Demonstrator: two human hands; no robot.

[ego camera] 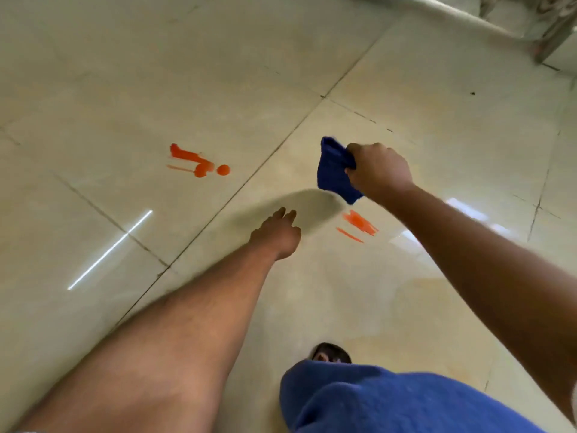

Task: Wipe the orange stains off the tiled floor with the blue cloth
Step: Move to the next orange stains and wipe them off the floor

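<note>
Closest to you is your knee in the blue shorts [390, 404], with a foot in a dark sandal [331, 354] poking out just past it. Nothing to do with the job, just where you're standing.

Next out is your left hand [278, 234], hanging over the tiled floor [93, 73] with nothing in it, fingers loose and pointing away from you. It's blurred, so I can't say more about the fingers than that.

Your right hand [379, 171] is the one that matters. It's up off the floor with the fingers curled tight round the blue cloth [334, 170], which bunches out to the left of your fist and droops below it.

Here's the bit the next move hangs on, I reckon: the near orange smear [359, 223] sits almost straight under the cloth, just a touch towards you, two short streaks slanting down to the right. So dropping the cloth down gets you onto it, and wiping along that slant looks the easy line.

The far orange stain [199, 162] is well off to the left, across a grout line [249, 179], a thick bar with blobs at its right end. The right hand has the cloth, so that one probably comes second.
</note>
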